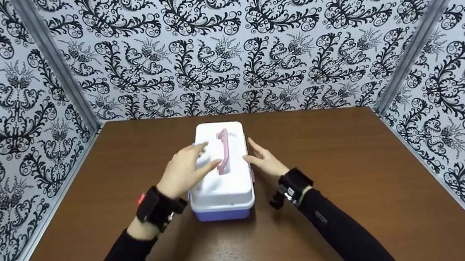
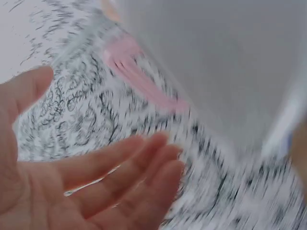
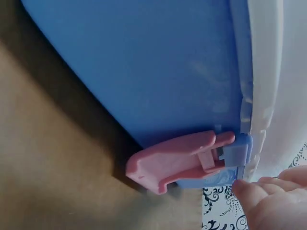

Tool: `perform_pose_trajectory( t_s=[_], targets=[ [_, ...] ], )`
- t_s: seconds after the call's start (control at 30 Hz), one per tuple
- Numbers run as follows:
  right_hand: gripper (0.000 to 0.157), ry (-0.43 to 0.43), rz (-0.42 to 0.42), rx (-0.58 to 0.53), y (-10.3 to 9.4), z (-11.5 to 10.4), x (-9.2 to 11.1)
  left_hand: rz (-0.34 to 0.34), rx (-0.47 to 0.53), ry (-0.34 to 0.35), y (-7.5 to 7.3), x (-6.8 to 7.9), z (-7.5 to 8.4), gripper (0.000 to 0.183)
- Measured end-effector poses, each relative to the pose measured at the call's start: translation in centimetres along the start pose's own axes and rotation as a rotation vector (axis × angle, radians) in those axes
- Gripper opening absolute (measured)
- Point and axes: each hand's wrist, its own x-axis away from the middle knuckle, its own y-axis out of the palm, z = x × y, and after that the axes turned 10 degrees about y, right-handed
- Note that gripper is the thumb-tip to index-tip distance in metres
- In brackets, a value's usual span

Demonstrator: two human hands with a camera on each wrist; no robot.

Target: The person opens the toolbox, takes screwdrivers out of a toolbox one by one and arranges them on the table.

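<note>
A storage box with a white lid and a blue-purple base stands on the table. Its pink carry handle is on top of the lid. My left hand hovers over the lid's left part, thumb near the handle; the left wrist view shows its fingers loosely extended and apart from the handle. My right hand is at the box's right side, fingers extended by the lid's edge. In the right wrist view, its fingertips are beside a pink latch, which sticks outward from the lid rim.
The brown wooden table extends on both sides of the box. Patterned black-and-white walls with grey corner strips enclose its back and sides.
</note>
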Motion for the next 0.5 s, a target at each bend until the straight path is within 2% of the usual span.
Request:
perform_pose_trajectory(
  t_s=[0.1,0.2,0.23,0.37,0.5],
  targets=[
    [0.062,0.102,0.045,-0.117,0.1,0.9,0.8,-0.036,0.205,0.058,0.3,-1.3,-0.8,0.073],
    [0.057,0.183,0.054,-0.259,0.4,1.9,1.4,-0.066,0.322,0.076,0.8,-2.1,-1.1,0.077],
    [0.056,0.197,0.058,-0.274,0.5,2.1,1.6,-0.081,0.347,0.073,1.0,-2.3,-1.1,0.079],
    [0.054,0.233,0.065,-0.306,1.0,2.6,1.9,-0.127,0.369,0.069,1.6,-2.7,-0.8,0.086],
    [0.051,0.218,0.083,-0.312,1.6,2.7,1.7,-0.147,0.376,0.069,2.0,-3.0,-0.6,0.085]
  ],
)
